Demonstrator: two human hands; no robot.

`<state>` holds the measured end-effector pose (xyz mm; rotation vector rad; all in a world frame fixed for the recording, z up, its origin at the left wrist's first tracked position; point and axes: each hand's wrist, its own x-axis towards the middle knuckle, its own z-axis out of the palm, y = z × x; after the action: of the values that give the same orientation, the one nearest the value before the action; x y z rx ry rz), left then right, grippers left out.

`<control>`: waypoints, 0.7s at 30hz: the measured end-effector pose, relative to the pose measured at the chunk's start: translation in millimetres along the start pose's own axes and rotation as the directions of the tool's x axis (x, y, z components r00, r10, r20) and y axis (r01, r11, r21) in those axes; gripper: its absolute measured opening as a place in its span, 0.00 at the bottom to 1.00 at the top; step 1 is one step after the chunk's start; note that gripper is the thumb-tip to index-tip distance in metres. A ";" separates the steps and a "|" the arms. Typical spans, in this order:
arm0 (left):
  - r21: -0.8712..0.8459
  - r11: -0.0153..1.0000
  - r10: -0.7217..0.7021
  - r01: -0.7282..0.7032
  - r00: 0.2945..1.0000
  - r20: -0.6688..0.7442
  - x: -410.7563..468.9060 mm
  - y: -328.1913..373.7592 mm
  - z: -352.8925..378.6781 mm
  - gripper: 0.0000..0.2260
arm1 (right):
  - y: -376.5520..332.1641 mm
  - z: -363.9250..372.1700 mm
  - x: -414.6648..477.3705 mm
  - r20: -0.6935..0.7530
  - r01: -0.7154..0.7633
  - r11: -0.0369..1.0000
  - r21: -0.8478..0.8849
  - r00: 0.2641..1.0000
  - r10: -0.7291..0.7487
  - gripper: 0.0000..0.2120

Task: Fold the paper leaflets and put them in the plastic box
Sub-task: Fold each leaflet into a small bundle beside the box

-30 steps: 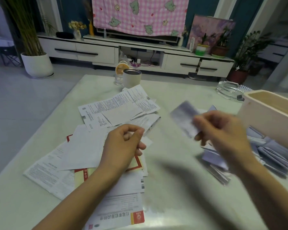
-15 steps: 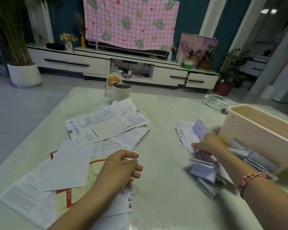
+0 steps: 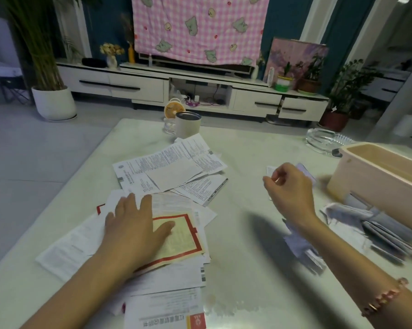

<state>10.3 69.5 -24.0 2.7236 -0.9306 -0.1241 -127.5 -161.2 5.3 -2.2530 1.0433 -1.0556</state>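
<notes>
Unfolded paper leaflets (image 3: pixel 167 172) lie spread over the left half of the pale table. My left hand (image 3: pixel 133 224) rests flat with straight fingers on the near pile, partly on a red-bordered leaflet (image 3: pixel 183 238). My right hand (image 3: pixel 290 191) hovers above the table's middle right with loosely curled fingers and holds nothing. Just behind it a small folded leaflet (image 3: pixel 305 170) lies on the table. The beige plastic box (image 3: pixel 378 162) stands at the right edge, its inside hidden from here. Several folded leaflets (image 3: pixel 385 231) lie on the table in front of it.
A white mug (image 3: pixel 187 124) and a small orange fan (image 3: pixel 173 109) stand at the table's far edge. A glass ashtray (image 3: pixel 323 141) sits behind the box. Bare tabletop (image 3: pixel 243 233) shows between my hands.
My right hand set the folded leaflet down by the box, let go and drew back. My left hand opened and moved left onto the leaflet pile.
</notes>
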 end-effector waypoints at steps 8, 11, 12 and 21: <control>0.059 0.997 -0.057 0.049 0.986 0.155 -2.7 -27.8 14.3 0.44 | -68.4 48.1 -65.7 0.382 0.076 0.988 0.131 0.916 -0.121 0.11; 0.105 0.994 -0.041 0.025 0.987 0.152 -9.3 -30.7 12.3 0.37 | -69.8 50.7 -77.8 0.463 0.017 0.987 0.160 0.882 -0.091 0.11; 0.121 0.992 -0.045 0.026 0.987 0.151 -9.9 -30.6 10.2 0.34 | -68.9 49.4 -78.6 0.480 0.002 0.985 0.170 0.873 -0.085 0.11; 0.188 0.982 -0.007 0.031 0.992 -0.126 -24.9 -6.2 -33.9 0.05 | -56.9 29.4 -76.9 0.601 -0.145 0.958 0.246 0.799 -0.034 0.10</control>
<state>-0.2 96.8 6.9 2.8748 -0.9238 0.1379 -111.5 -63.7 -10.9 -2.0810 0.6288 -0.3644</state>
